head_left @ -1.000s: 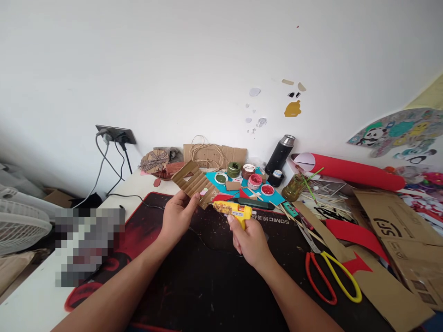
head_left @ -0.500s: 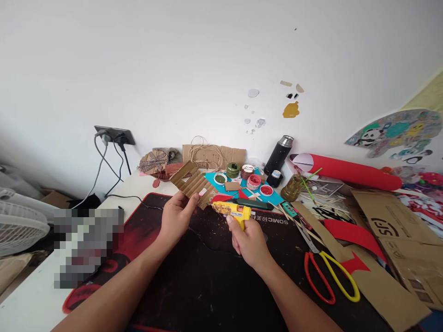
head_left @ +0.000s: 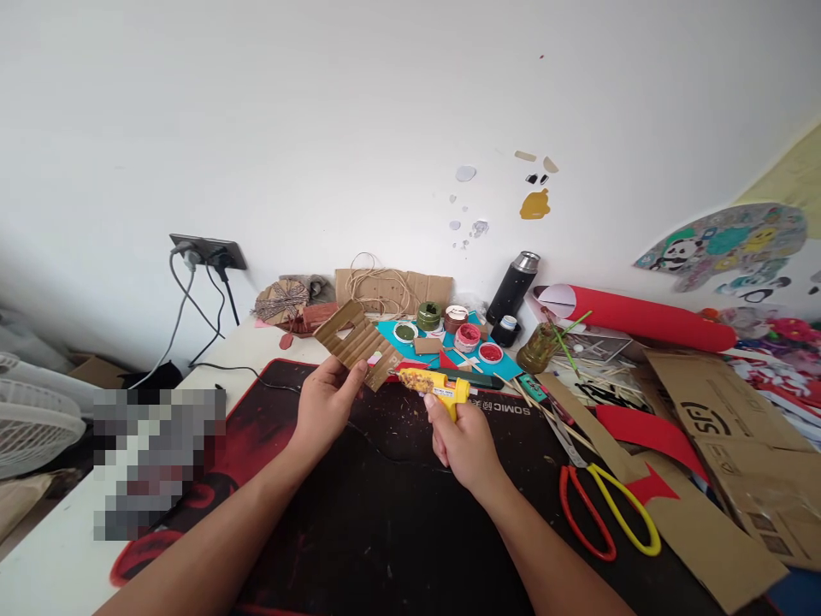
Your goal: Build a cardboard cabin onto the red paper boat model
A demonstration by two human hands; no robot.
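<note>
Right hand (head_left: 463, 441) grips glue gun (head_left: 444, 389), nozzle directed at cardboard piece (head_left: 352, 342)

Right hand is wrapped around the handle, thumb laid along the body. Left hand (head_left: 325, 404) pinches the lower edge of the cardboard piece between thumb and fingers. The cardboard piece lies to the left of the right hand, raised over the far part of the mat (head_left: 385, 530); the left hand is the nearer of the two. Its long axis slopes from upper left down to lower right. The gun's barrel lies almost level across the view, with its nozzle just beside the cardboard's right-hand edge; contact cannot be confirmed.

Materials: the cardboard is brown and ridged, the ridges running parallel, with a rectangular opening near its upper-left end. The gun body is smooth yellow plastic, with brown speckling at the front. The mat is flat and dark with red artwork, resting on a pale table (head_left: 51, 560). Scissors (head_left: 578, 462) with metal blades and looped red and yellow handles lie to the right.
</note>
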